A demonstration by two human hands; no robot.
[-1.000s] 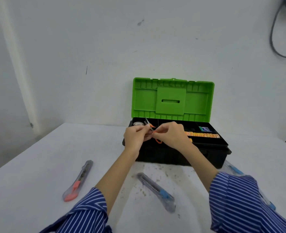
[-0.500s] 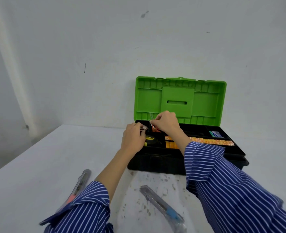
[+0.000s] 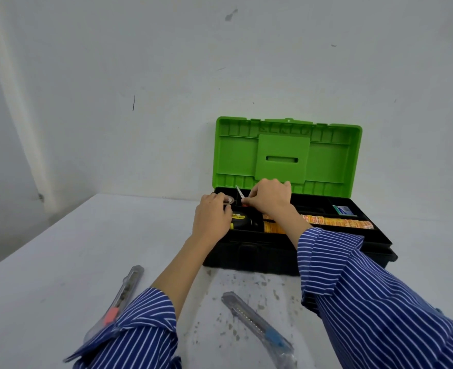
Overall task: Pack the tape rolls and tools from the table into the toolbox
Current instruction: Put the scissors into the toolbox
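Both hands were over the left end of the toolbox (image 3: 249,258), lid up, box on the table (image 3: 47,275). Right hand (image 3: 269,199) reached in from the right, fingers curled, pinching small scissors (image 3: 240,194); blades stuck up and left from the fingertips, orange handle mostly hidden under the fingers. Left hand (image 3: 212,217) sat on the box's front-left corner, fingers curled down by a clear tape roll (image 3: 226,199) in the back-left compartment; whether it actually gripped the roll couldn't be told. Tape measure (image 3: 242,219) lay in the tray just right of the left hand. Two utility knives on the table: red-slider knife (image 3: 125,290) beside the left sleeve, blue-slider knife (image 3: 257,324) between the arms.
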